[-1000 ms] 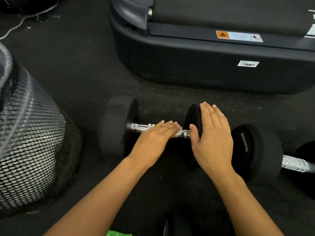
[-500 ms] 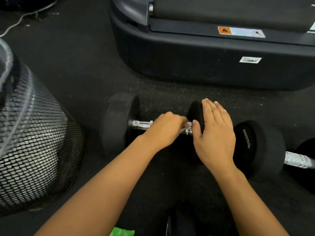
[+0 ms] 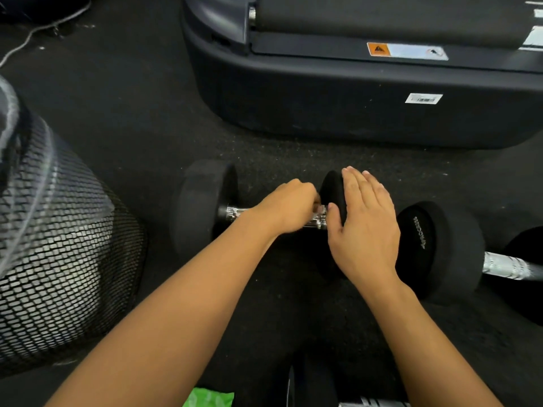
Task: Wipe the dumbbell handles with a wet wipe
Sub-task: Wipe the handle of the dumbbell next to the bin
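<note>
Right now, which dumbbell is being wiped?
The left dumbbell: left hand grips its handle, right hand steadies its head. The right dumbbell lies untouched.

Handle (image 3: 235, 213): mid section hidden under left hand (image 3: 289, 205).
Wet wipe (image 3: 318, 208): only a pale scrap shows betw. fingers; blurred.
Dumbbell end (image 3: 333, 192): partly covered by right hand (image 3: 363, 227).
2nd dumbbell (image 3: 440, 248): cut by right edge.
Green pack (image 3: 210, 398): cut by bottom edge.
Mesh bin (image 3: 64, 259): cut by left edge.
Labels on machine (image 3: 423, 98): text too small to read.
</note>
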Demonstrator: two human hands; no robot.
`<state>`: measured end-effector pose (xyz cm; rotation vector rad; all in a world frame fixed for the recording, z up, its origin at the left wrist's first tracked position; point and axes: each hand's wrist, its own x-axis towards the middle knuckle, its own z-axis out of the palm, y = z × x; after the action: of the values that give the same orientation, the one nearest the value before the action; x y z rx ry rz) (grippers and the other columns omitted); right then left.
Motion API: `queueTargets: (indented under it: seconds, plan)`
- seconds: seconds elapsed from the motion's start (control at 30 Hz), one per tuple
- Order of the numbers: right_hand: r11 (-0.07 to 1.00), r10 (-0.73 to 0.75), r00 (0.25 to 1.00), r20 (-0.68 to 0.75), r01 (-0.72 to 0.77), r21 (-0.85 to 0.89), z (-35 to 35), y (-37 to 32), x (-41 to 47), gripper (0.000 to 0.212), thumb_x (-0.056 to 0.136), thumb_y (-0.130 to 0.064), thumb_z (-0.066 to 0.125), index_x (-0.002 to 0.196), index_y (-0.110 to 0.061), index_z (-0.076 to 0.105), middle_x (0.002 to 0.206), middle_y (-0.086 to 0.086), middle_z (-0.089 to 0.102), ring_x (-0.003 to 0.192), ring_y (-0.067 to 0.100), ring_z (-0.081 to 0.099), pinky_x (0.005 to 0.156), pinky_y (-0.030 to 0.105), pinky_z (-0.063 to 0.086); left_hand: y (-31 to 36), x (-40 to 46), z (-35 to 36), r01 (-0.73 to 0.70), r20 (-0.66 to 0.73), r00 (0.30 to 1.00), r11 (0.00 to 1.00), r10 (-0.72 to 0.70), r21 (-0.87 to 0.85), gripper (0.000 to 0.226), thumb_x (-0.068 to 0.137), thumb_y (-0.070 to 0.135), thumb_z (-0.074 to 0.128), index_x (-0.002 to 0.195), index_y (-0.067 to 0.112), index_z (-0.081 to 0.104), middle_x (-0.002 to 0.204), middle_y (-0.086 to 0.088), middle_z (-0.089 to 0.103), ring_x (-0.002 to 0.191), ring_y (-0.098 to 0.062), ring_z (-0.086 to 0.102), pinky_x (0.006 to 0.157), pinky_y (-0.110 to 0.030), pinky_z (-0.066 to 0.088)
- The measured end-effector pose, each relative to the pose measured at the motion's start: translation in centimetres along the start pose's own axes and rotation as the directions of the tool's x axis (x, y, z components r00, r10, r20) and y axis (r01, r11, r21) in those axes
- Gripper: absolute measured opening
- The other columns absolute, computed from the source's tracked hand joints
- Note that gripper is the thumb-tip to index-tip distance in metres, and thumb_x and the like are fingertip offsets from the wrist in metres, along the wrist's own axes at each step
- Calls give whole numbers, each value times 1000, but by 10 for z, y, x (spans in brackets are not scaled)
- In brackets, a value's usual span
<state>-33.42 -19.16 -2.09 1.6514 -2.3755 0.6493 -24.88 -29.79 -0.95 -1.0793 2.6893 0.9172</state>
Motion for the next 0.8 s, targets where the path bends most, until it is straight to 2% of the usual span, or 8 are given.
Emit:
queueTargets:
  seconds: [0.1, 0.23, 0.37, 0.5, 0.57, 0.63, 0.7, 0.8]
  plan:
    - [1000, -9, 1000, -4, 9, -1, 1, 1, 0, 52, 89, -24, 46, 136, -3, 42, 139, 12, 46, 133, 26, 36, 112, 39, 23, -12, -18, 32, -133, -288, 947, 990, 141, 46, 20, 91, 13, 53, 105, 18, 66, 96, -5, 68, 89, -20, 63, 87, -40, 50]
    - [1000, 10, 1000, -11, -10, 11, 1, 0, 0, 50, 89, -25, 44, 134, -4, 44, 139, 11, 46, 133, 25, 36, 111, 38, 22, -31, -31, 84, -382, -661, 626, 902, 413, 202, 27, 86, 1, 58, 113, 0, 64, 116, -14, 65, 111, -23, 59, 101, -42, 42]
    - [1000, -3, 1000, -5, 3, 14, 0, 0, -1, 51, 89, -26, 43, 134, -5, 46, 139, 10, 46, 134, 25, 35, 111, 37, 21, -52, -30, 92, -450, -659, 475, 804, 584, 389, 26, 86, -2, 63, 112, -1, 63, 121, -15, 61, 117, -26, 55, 98, -45, 45]
    - [1000, 3, 1000, -29, -3, 15, 1, 0, -1, 49, 89, -26, 43, 133, -5, 47, 139, 10, 47, 133, 25, 36, 112, 38, 22, -47, -25, 86, -446, -644, 444, 777, 624, 445, 27, 81, -6, 67, 108, -3, 65, 114, -17, 65, 111, -27, 60, 96, -44, 46]
    - [1000, 2, 1000, -31, -2, 14, 1, 0, -1, 49, 89, -26, 42, 133, -5, 47, 139, 10, 47, 133, 25, 36, 112, 38, 23, -44, -25, 85, -437, -630, 471, 784, 618, 441, 26, 81, -6, 66, 107, -3, 65, 112, -17, 66, 109, -27, 61, 97, -44, 45]
    - [1000, -3, 1000, -26, 3, 15, 1, 0, -1, 50, 89, -28, 39, 133, -5, 46, 139, 9, 47, 133, 25, 36, 112, 37, 22, -42, -24, 81, -398, -617, 558, 831, 555, 388, 27, 83, -5, 62, 109, -3, 64, 111, -16, 66, 108, -24, 61, 101, -42, 42]
    - [1000, -3, 1000, -24, 4, 16, 1, 0, -2, 51, 89, -28, 37, 134, -5, 46, 140, 9, 46, 134, 24, 35, 112, 36, 21, -30, -21, 68, -311, -573, 698, 903, 429, 297, 28, 82, 0, 53, 108, -1, 63, 102, -13, 68, 100, -23, 63, 104, -39, 39]
    - [1000, -7, 1000, -28, 8, 6, 2, 1, -3, 51, 89, -29, 37, 134, -5, 45, 140, 9, 46, 134, 24, 35, 112, 37, 21, -13, -14, 36, -157, -332, 917, 965, 221, 208, 20, 87, 9, 51, 104, 10, 61, 96, -9, 66, 97, -27, 62, 92, -39, 46]
